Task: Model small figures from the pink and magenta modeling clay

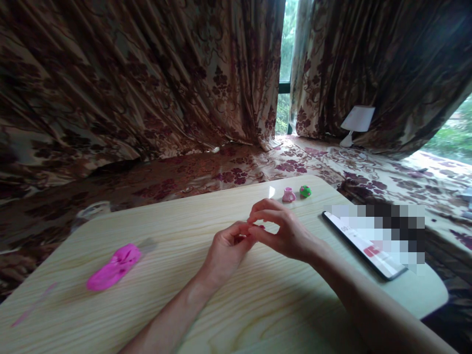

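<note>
Over the middle of the table, my left hand (229, 247) and my right hand (283, 228) meet at the fingertips. Both are closed in a pinch. Between them a bit of a small pinkish-red piece (261, 227) shows; most of it is hidden by the fingers. Beyond my right hand stand a small pink cup-like figure (288, 195) and a green ball with pink dots (305, 191), both looking like modelling clay. To the left lies a larger bright pink lump of soft clay (112, 269), with a greyish translucent patch at its far end.
A phone (365, 246) with a lit screen lies on the right of the wooden table (177, 305). A thin pink strip (35, 305) is at the near left. A clear plastic item (92, 210) sits by the far left edge. Behind are a lamp (357, 119) and patterned curtains (147, 73).
</note>
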The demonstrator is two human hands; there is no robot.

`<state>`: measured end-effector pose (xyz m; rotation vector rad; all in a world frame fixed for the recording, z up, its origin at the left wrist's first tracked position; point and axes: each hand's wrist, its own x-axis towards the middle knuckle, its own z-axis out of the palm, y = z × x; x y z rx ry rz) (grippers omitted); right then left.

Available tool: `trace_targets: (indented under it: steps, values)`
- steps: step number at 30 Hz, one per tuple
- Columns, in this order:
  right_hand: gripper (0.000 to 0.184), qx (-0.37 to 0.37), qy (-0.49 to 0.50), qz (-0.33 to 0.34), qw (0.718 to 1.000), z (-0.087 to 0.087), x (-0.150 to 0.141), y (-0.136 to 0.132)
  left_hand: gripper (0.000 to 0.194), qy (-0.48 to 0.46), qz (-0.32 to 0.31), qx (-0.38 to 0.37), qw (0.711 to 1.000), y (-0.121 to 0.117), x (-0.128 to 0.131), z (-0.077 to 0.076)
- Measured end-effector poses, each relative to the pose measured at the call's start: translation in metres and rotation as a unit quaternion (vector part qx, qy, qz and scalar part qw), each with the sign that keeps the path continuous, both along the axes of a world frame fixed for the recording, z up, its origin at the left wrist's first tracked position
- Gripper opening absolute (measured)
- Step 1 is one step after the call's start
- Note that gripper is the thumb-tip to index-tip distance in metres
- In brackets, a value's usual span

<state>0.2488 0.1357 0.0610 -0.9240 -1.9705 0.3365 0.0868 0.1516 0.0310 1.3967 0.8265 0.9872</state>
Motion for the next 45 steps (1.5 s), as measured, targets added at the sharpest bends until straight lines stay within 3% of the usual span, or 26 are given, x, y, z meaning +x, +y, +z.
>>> trace_targets:
  steps: [4, 12, 22, 30, 41, 45]
  values:
    - [0.012, -0.022, 0.015, -0.033, 0.999, 0.0055, 0.0078, 0.0001, 0.02, -0.011, 0.012, -0.028, 0.999, -0.0008, 0.0001, 0.0028]
    - [0.009, -0.078, -0.01, -0.015, 0.997, -0.0007, 0.0097, 0.0029, 0.022, 0.054, 0.005, 0.01, 0.999, -0.0002, -0.0039, -0.0011]
    - [0.008, -0.05, -0.001, -0.017, 0.999, 0.0049, 0.0103, 0.0011, 0.018, 0.021, 0.018, 0.006, 1.0, 0.0034, -0.0042, -0.0005]
    - [0.01, 0.004, -0.042, -0.028, 0.999, -0.0025, 0.0066, 0.0047, 0.021, 0.046, 0.034, 0.021, 0.998, 0.0055, -0.0063, -0.0046]
    - [0.011, 0.012, -0.048, -0.004, 0.999, 0.0021, 0.0078, 0.0017, 0.019, 0.03, 0.029, 0.006, 0.999, 0.0048, -0.0053, -0.0044]
    - [0.021, 0.004, -0.044, 0.006, 0.999, 0.0043, 0.0085, 0.0005, 0.019, 0.034, 0.019, 0.014, 0.999, 0.0041, -0.0052, -0.0032]
